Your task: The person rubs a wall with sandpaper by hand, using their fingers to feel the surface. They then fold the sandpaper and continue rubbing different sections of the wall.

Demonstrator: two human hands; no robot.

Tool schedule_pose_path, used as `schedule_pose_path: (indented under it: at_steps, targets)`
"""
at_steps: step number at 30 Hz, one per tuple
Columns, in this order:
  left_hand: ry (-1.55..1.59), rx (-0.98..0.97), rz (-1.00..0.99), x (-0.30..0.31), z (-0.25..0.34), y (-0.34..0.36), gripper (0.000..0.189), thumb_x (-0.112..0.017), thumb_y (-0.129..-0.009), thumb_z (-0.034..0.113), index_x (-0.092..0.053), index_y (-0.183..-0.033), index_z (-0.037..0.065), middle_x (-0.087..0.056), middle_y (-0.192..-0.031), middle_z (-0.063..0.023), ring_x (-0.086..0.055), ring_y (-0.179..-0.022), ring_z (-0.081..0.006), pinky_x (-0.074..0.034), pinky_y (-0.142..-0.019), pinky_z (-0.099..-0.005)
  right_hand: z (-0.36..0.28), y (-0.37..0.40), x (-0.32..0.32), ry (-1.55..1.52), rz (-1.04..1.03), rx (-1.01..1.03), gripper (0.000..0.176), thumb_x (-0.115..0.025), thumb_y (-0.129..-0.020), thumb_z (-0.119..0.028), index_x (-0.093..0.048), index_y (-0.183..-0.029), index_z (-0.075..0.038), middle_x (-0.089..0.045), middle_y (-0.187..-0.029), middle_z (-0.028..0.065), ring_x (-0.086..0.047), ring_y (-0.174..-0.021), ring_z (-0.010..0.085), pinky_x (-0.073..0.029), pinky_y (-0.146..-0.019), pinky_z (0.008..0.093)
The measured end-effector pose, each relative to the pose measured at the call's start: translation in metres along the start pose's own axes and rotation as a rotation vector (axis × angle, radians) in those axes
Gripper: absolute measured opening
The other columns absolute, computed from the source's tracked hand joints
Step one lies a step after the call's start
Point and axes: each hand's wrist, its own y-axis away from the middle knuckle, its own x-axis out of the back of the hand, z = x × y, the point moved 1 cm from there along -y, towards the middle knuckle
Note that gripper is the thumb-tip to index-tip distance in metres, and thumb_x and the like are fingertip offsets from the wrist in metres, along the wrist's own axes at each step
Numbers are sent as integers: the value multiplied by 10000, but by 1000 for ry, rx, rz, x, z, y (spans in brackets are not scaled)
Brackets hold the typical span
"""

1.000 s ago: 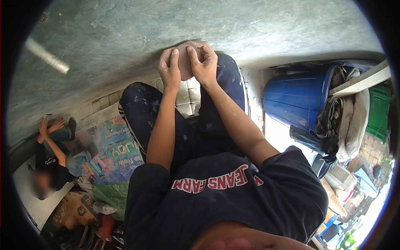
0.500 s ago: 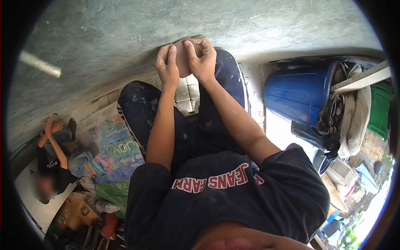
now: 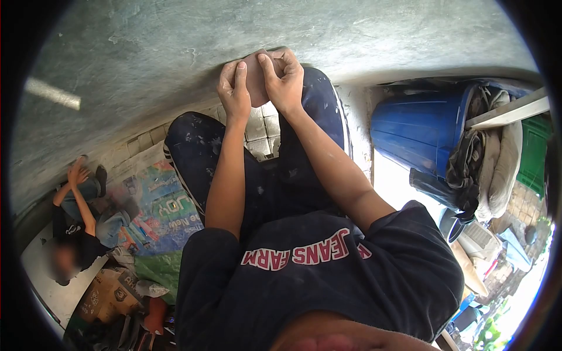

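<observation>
A brown, flat sheet (image 3: 256, 82), perhaps sandpaper, is held between both hands at the lower part of the grey-green wall (image 3: 175, 41). My left hand (image 3: 234, 90) grips its left side, thumb on the near face. On the right side, my right hand (image 3: 283, 82) has its thumb on the sheet and its fingers curled behind. The far fingers are partly hidden against the wall. Pale dust covers the fingers of both hands.
To the left, another person (image 3: 76, 234) sits by the wall, hands together. Printed sheeting (image 3: 164, 205) covers the floor there, with a cardboard box (image 3: 108, 295) behind. A blue barrel (image 3: 413, 131) lies at the right, beside a pale board (image 3: 509, 111).
Both hands and the brown sheet have shifted very slightly upward along the wall. The other person's hands have risen a little.
</observation>
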Motion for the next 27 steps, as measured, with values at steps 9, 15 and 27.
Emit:
schedule_pose_path:
  at_steps: [9, 15, 27]
  targets:
    - [-5, 38, 8, 0, 1, 0, 216, -548, -953, 150, -626, -982, -49, -668, -924, -79, -589, -860, -119, -464, -793, -272, -3, 3, 1, 36, 4, -58, 140, -714, -831, -144, -616, -833, -44, -666, -649, 104, -617, -578, 165, -464, -613, 300]
    - [-2, 24, -7, 0, -1, -1, 203, -550, -954, 144, -622, -965, -46, -664, -905, -66, -583, -843, -108, -464, -774, -265, 0, 4, 1, 82, 28, -38, 148, -723, -831, -162, -602, -884, -94, -645, -621, 44, -536, -575, 171, -387, -700, 317]
    - [23, 19, 1, -2, -3, 1, 204, -548, -961, 152, -623, -957, -37, -662, -892, -60, -581, -833, -97, -461, -769, -255, -7, 4, 3, 217, 60, 122, 131, -737, -794, -126, -618, -756, -88, -665, -646, 36, -533, -554, 152, -321, -717, 303]
